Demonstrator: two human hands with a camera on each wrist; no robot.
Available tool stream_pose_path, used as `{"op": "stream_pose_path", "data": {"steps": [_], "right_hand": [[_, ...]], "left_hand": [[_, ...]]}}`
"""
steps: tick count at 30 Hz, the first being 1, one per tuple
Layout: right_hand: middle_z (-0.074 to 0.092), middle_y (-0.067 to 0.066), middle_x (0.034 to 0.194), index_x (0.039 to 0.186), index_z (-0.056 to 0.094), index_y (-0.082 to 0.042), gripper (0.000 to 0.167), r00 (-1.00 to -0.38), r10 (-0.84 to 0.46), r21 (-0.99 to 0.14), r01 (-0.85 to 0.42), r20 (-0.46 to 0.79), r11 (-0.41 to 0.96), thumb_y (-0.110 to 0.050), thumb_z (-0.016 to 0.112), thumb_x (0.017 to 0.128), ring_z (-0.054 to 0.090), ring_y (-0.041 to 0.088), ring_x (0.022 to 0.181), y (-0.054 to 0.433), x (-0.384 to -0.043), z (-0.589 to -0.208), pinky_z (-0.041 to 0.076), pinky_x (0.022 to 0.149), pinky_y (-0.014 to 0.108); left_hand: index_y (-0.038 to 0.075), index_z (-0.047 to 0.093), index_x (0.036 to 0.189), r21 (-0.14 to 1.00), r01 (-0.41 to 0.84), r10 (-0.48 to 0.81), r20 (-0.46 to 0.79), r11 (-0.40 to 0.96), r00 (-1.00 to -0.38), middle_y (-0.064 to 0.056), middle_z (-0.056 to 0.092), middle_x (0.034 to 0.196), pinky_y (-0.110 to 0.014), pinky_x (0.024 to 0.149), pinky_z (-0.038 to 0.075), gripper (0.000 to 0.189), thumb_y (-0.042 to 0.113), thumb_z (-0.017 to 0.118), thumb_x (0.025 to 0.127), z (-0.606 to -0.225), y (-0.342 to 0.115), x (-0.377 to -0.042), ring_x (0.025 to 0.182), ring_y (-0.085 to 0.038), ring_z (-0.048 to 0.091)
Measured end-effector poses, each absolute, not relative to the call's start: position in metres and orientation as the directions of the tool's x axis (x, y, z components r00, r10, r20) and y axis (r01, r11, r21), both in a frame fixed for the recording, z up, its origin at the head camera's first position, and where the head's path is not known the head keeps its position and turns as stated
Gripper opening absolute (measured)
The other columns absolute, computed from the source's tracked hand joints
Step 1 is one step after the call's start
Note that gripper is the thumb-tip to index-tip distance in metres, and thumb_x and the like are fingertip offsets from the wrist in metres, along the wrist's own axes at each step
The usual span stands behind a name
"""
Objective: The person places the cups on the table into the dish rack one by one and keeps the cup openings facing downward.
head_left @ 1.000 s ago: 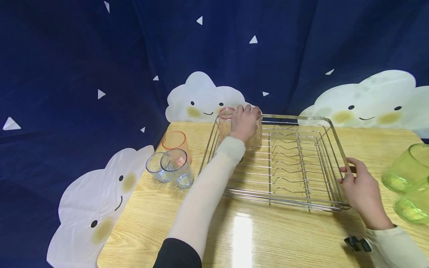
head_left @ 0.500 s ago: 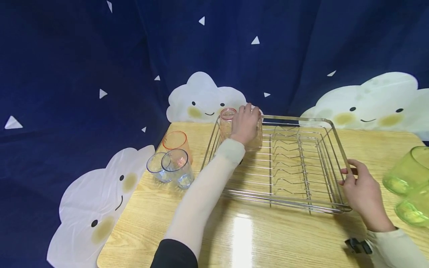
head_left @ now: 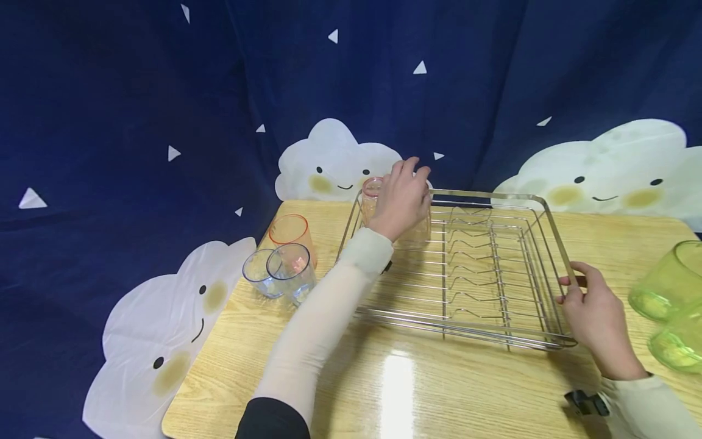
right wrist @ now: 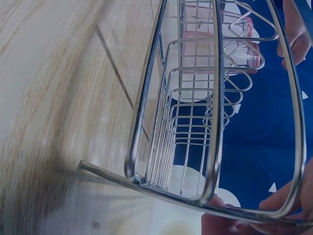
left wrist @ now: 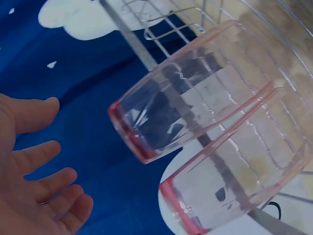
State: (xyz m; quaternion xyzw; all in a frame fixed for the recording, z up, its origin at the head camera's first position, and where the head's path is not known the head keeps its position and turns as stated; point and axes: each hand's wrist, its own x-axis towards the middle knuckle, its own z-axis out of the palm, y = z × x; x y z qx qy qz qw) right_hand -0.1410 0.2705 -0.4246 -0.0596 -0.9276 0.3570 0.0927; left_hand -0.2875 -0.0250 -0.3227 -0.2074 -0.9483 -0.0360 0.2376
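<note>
Two clear pink-tinted glasses (left wrist: 176, 105) stand side by side, base up, in the back left corner of a wire dish rack (head_left: 482, 194). Just above them is my left hand (head_left: 403, 198), fingers loosely spread; the left wrist view shows a gap between the hand and both bases. In the head view that hand covers most of the right-hand glass, while the left-hand glass (head_left: 370, 204) shows beside it. My right hand (head_left: 595, 311) grips the rack's right rim between thumb and fingers, and its fingertips (right wrist: 217, 220) show at the rim in the right wrist view.
Left of the rack, an orange-rimmed glass (head_left: 290, 230) and two blue-rimmed glasses (head_left: 293, 280) stand upright near the table's left edge. Green glasses (head_left: 671, 286) are at the far right. A dark blue curtain (head_left: 384, 73) with clouds hangs behind the wooden table (head_left: 362, 390).
My left hand has let go of the pink glass and lifted slightly, its fingers spreading. The right hand keeps its grip on the rack rim. The view has shifted slightly.
</note>
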Motion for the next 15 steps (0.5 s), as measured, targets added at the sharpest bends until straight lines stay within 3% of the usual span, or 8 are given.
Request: {"op": "stream_pose_path", "data": {"steps": [10, 15], "right_hand": [[0.055, 0.032, 0.126, 0.151, 0.025, 0.008, 0.051, -0.98, 0.159, -0.657, 0.04, 0.122, 0.753, -0.01, 0.027, 0.103, 0.042, -0.025, 0.065, 0.27, -0.142, -0.424, 0.043, 0.048, 0.023], [0.053, 0.033, 0.129, 0.152, 0.022, 0.006, 0.052, -0.982, 0.157, -0.667, 0.047, 0.105, 0.744, -0.011, 0.026, 0.104, 0.041, -0.027, 0.066, 0.272, -0.141, -0.425, 0.043, 0.048, 0.023]], "left_hand": [[0.017, 0.057, 0.137, 0.077, 0.422, 0.359, 0.404, 0.903, -0.841, -0.007, 0.046, 0.152, -0.042, 0.107, 0.044, 0.043, 0.037, 0.051, 0.099, -0.3, -0.042, -0.267, 0.14, -0.026, 0.042], [0.017, 0.06, 0.134, 0.111, 0.438, 0.345, 0.461, 0.892, -0.818, -0.005, 0.049, 0.15, -0.042, 0.107, 0.044, 0.041, 0.037, 0.054, 0.098, -0.287, -0.058, -0.247, 0.139, -0.026, 0.043]]}}
